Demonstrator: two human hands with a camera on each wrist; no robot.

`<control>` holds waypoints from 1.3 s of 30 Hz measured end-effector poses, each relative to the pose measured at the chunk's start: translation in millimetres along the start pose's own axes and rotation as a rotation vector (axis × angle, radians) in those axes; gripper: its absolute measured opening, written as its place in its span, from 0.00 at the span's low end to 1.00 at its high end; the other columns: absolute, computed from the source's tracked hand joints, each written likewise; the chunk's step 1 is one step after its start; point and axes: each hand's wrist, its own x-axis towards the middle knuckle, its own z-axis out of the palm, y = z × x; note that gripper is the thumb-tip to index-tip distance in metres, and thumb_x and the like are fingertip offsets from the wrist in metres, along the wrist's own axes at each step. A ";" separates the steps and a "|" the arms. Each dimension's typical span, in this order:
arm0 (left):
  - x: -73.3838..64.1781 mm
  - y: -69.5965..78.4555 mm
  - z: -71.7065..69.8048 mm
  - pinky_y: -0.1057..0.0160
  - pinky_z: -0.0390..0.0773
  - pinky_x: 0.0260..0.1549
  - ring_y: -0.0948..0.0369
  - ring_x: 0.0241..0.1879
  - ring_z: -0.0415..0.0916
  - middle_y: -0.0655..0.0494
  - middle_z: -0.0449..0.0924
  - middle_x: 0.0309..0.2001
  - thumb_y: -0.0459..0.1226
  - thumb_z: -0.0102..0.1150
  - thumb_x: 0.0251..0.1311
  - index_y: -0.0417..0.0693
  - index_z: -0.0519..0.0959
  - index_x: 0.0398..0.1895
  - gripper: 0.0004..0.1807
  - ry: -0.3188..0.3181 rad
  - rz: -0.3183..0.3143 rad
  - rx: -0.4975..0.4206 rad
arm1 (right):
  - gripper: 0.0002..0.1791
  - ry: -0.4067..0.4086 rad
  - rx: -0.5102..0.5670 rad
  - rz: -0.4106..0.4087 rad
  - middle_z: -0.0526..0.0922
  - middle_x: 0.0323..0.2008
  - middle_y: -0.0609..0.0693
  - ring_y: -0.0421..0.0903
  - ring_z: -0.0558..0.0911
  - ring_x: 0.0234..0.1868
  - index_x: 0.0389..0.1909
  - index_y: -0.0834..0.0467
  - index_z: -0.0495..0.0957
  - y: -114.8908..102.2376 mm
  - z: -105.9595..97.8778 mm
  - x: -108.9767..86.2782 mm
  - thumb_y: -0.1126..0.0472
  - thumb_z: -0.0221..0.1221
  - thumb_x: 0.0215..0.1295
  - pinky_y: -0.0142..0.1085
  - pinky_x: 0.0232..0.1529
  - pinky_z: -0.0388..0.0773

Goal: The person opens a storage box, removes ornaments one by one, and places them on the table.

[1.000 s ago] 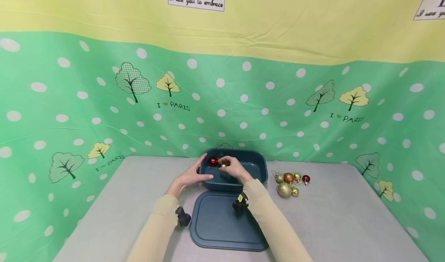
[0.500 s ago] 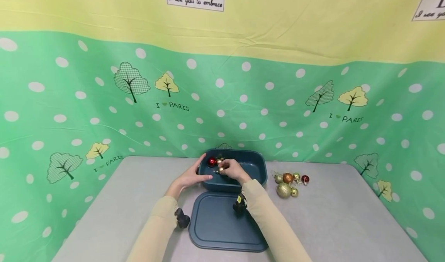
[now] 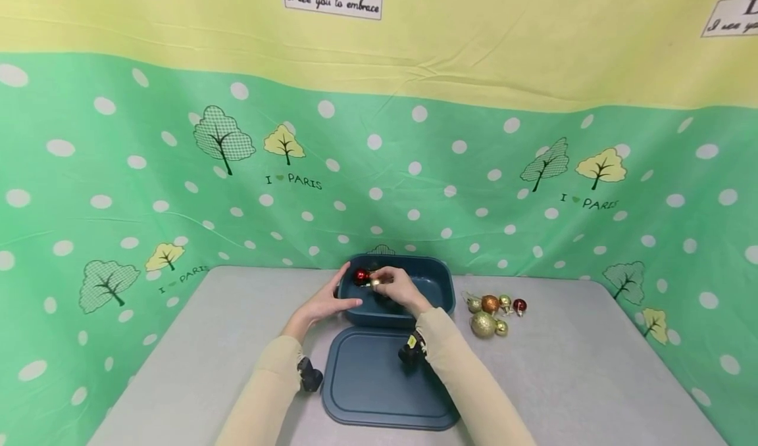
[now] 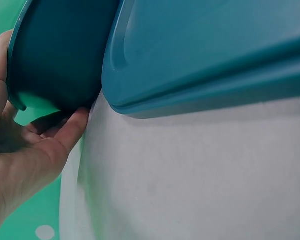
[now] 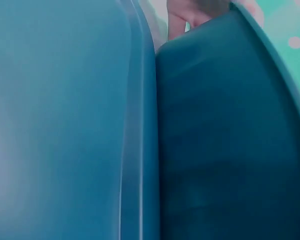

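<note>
A dark blue rectangular box (image 3: 431, 293) stands at the back of the table, its open top facing up. My left hand (image 3: 320, 303) grips its left end; in the left wrist view, the fingers lie at the rim and the thumb at the lower wall. Inside the box, my right hand (image 3: 398, 288) pinches a small gold Christmas ball (image 3: 376, 283) between thumb and fingers. Close by on the left lies a shiny red Christmas ball (image 3: 361, 275). The right hand hides part of the box's inside. The right wrist view shows only the box's outer wall (image 5: 230, 125), the lid and the left hand.
A flat blue lid (image 3: 379, 380) lies in front of the box, under the right wrist. To the right of the box several Christmas balls sit together, among them a large gold glitter ball (image 3: 483, 325), an orange ball (image 3: 489, 303) and a dark red ball (image 3: 520, 306).
The gold ball in my right hand has shifted slightly left within the box, first toward me, then back away. My left hand stays at the box's left end.
</note>
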 end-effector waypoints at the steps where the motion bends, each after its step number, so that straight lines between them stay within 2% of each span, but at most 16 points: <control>1: 0.4 -0.3 0.2 0.37 0.47 0.65 0.42 0.73 0.36 0.41 0.35 0.76 0.36 0.66 0.59 0.57 0.41 0.78 0.52 0.002 0.000 0.002 | 0.13 0.001 0.001 -0.013 0.82 0.41 0.59 0.47 0.80 0.37 0.46 0.69 0.80 -1.1 -0.7 -1.0 0.73 0.61 0.59 0.37 0.35 0.79; 10: -0.7 -1.3 -0.3 0.36 0.45 0.65 0.42 0.73 0.33 0.42 0.33 0.76 0.37 0.65 0.59 0.57 0.40 0.78 0.53 0.006 -0.003 0.026 | 0.13 -0.023 0.034 -0.063 0.81 0.42 0.60 0.48 0.79 0.38 0.48 0.70 0.78 -17.5 -10.6 -17.3 0.73 0.59 0.62 0.43 0.41 0.80; 16: -0.6 -1.0 -0.6 0.36 0.44 0.65 0.42 0.73 0.33 0.42 0.33 0.76 0.39 0.66 0.59 0.58 0.39 0.78 0.53 0.003 -0.003 0.040 | 0.13 -0.052 0.034 -0.112 0.78 0.45 0.70 0.59 0.79 0.42 0.48 0.76 0.74 -48.0 -28.8 -45.2 0.75 0.56 0.63 0.46 0.43 0.79; 19: 0.6 -1.6 -0.2 0.36 0.43 0.65 0.42 0.73 0.33 0.42 0.33 0.76 0.38 0.66 0.59 0.58 0.39 0.78 0.53 0.006 0.007 0.049 | 0.13 -0.053 0.007 -0.126 0.78 0.46 0.70 0.61 0.79 0.43 0.48 0.74 0.75 -55.2 -37.2 -56.3 0.74 0.57 0.64 0.46 0.43 0.79; 26: 2.2 0.3 -0.7 0.35 0.42 0.64 0.38 0.72 0.34 0.37 0.34 0.75 0.38 0.67 0.58 0.54 0.39 0.78 0.54 0.016 0.011 0.075 | 0.12 -0.027 -0.054 -0.163 0.80 0.47 0.60 0.53 0.79 0.42 0.49 0.66 0.78 -32.4 -54.8 -64.9 0.68 0.60 0.65 0.41 0.43 0.78; 29: -4.0 11.4 -0.2 0.34 0.42 0.64 0.36 0.71 0.34 0.34 0.34 0.75 0.36 0.67 0.57 0.49 0.39 0.78 0.54 0.004 0.008 0.061 | 0.12 -0.014 -0.043 -0.159 0.80 0.47 0.59 0.53 0.79 0.42 0.49 0.64 0.79 -26.4 -64.0 -70.3 0.67 0.60 0.65 0.41 0.42 0.77; 34: -17.3 33.1 1.8 0.34 0.43 0.64 0.36 0.71 0.34 0.33 0.34 0.74 0.34 0.63 0.60 0.43 0.38 0.77 0.52 -0.019 0.012 0.095 | 0.13 0.006 -0.036 -0.129 0.80 0.46 0.60 0.54 0.78 0.42 0.50 0.65 0.78 -24.9 -79.0 -81.3 0.66 0.60 0.65 0.40 0.40 0.77; 38: -17.5 34.0 2.7 0.34 0.44 0.64 0.35 0.71 0.34 0.32 0.34 0.74 0.34 0.63 0.60 0.42 0.38 0.77 0.51 -0.019 0.029 0.108 | 0.13 0.010 -0.035 -0.116 0.80 0.46 0.64 0.56 0.78 0.43 0.50 0.68 0.77 -35.6 -89.8 -95.6 0.70 0.59 0.65 0.43 0.41 0.77; 39: -14.1 29.0 2.5 0.34 0.43 0.64 0.35 0.71 0.34 0.32 0.34 0.74 0.34 0.64 0.59 0.43 0.38 0.77 0.52 -0.014 0.033 0.106 | 0.14 0.013 -0.032 -0.112 0.80 0.45 0.63 0.55 0.78 0.43 0.51 0.67 0.77 -35.0 -92.3 -98.1 0.70 0.59 0.65 0.44 0.41 0.76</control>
